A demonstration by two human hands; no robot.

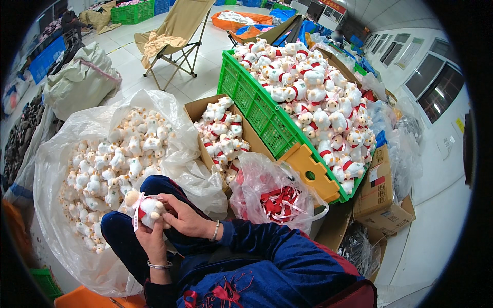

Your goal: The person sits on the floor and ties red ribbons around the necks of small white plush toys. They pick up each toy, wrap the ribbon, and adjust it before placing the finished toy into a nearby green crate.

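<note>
A small white plush toy (150, 211) with a cream head and a pink-white ribbon is held above my knees. My left hand (152, 243) grips it from below, a loose ribbon end hanging beside the fingers. My right hand (186, 217) closes on its other side, fingertips pressed to the toy. Some red shows on the toy's body between the hands. Just left of my knees, a large clear plastic bag (49, 177) holds a heap of similar white plush toys (118, 159). Red strips with pale ribbons (281, 203) lie in a thin plastic bag (251, 177) by my right forearm.
A green crate (257, 105) heaped with red-scarfed plush toys (321, 118) stands ahead right. Next to it is a cardboard box (195, 109) of the same toys. A yellow plastic panel (310, 172) leans on the crate. A folding chair (174, 33) stands farther off.
</note>
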